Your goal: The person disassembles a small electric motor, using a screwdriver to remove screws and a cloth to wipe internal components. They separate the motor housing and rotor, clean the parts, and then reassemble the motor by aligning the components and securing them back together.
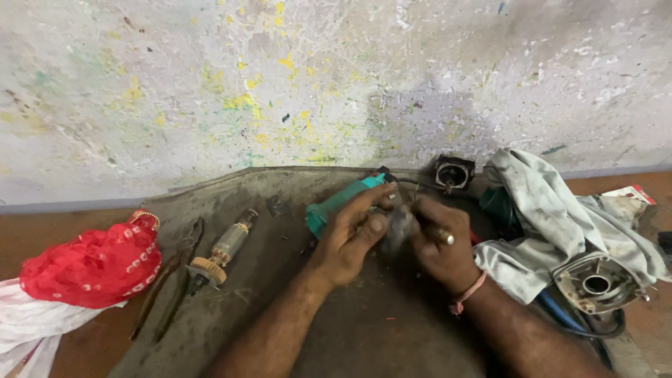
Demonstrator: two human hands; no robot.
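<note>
On the bench [364,336], left to right: red cloth [94,266], pliers [171,276], rotor [224,250]. Your left hand [350,234] grips the teal tool body [336,203]; your right hand [441,245] pinches a blurred grey part [399,227]. A rag [553,217] lies right.

A repair workshop, probably for power tools: beside the greasy dark mat [364,336] lie a motor armature [225,250], pliers [171,280] and oily rag [560,217], below a paint-spattered wall [280,84].
</note>
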